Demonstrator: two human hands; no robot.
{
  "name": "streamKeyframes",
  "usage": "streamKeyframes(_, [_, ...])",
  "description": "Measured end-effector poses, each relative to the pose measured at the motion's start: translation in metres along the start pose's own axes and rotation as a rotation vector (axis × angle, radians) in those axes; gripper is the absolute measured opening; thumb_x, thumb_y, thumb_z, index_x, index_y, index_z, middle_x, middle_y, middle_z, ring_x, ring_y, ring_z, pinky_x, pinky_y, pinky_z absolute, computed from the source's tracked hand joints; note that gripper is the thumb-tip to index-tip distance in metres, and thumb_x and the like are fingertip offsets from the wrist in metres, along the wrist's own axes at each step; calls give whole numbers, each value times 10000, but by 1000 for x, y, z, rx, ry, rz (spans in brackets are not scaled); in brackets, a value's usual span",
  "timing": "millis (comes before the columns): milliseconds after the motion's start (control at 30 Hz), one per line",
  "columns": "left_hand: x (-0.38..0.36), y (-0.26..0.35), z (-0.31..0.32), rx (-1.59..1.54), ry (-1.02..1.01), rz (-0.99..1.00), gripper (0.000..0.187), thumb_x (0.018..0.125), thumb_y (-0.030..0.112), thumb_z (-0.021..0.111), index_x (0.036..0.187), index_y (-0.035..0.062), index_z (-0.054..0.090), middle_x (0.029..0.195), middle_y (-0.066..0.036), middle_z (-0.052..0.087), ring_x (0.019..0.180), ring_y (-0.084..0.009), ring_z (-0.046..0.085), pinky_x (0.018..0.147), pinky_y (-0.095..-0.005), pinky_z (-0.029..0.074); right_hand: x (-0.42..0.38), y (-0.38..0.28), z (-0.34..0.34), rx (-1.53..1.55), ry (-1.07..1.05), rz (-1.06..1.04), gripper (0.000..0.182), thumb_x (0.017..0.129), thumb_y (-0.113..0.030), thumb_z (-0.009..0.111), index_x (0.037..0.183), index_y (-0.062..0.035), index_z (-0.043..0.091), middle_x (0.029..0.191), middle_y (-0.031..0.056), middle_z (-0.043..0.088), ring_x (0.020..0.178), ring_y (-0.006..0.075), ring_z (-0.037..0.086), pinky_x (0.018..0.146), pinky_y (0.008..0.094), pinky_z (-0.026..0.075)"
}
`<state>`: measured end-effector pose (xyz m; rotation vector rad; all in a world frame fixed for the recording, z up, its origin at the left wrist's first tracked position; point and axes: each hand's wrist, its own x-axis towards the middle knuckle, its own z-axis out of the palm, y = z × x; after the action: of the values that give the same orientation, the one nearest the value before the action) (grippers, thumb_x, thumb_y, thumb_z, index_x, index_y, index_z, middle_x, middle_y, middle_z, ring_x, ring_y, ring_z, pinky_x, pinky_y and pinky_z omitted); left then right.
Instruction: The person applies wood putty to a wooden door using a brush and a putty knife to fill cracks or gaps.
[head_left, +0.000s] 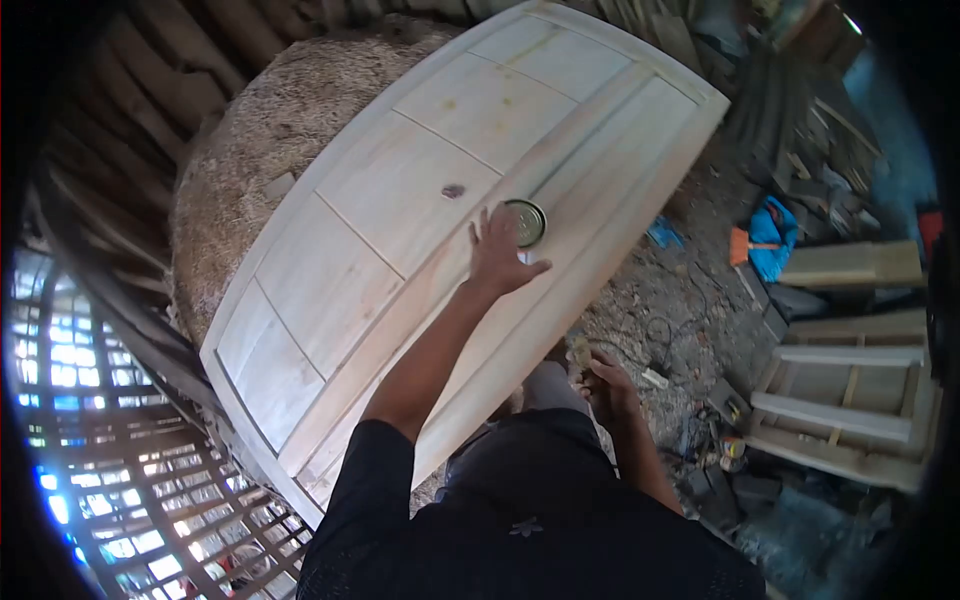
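Observation:
A large pale wooden door panel [350,235] with grooved sections lies in front of me, slanting from lower left to upper right. On it stands a round can [526,223] with a greenish metal lid. My left hand [497,253] is spread with its fingers apart at the can's left side, its fingertips at the rim. Down beside the panel's near edge, my right hand [608,385] is curled round a small yellowish-brown thing [580,358], too unclear to name. A dark spot [453,191] marks the panel left of the can.
Wooden frames [845,400] lie on the littered ground at the right, near a blue plastic bag [773,240] and an orange brush-like object [740,246]. Behind the panel is a heap of shavings [270,130]. A slatted wall [140,480] stands at the lower left.

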<state>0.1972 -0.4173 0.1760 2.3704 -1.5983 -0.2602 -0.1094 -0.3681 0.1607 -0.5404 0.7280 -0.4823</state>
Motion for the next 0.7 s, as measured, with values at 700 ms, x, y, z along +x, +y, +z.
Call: streamKeyframes(700, [28, -17, 20, -1114, 479, -317, 1164, 537, 350, 1007, 1466, 77, 361, 1302, -198, 528, 1174, -348, 590, 1007, -457, 526, 224, -214, 27, -703, -248, -2, 410, 1008, -177, 605, 1368, 18, 591, 1100, 94, 713, 796, 95, 595, 683, 230, 473])
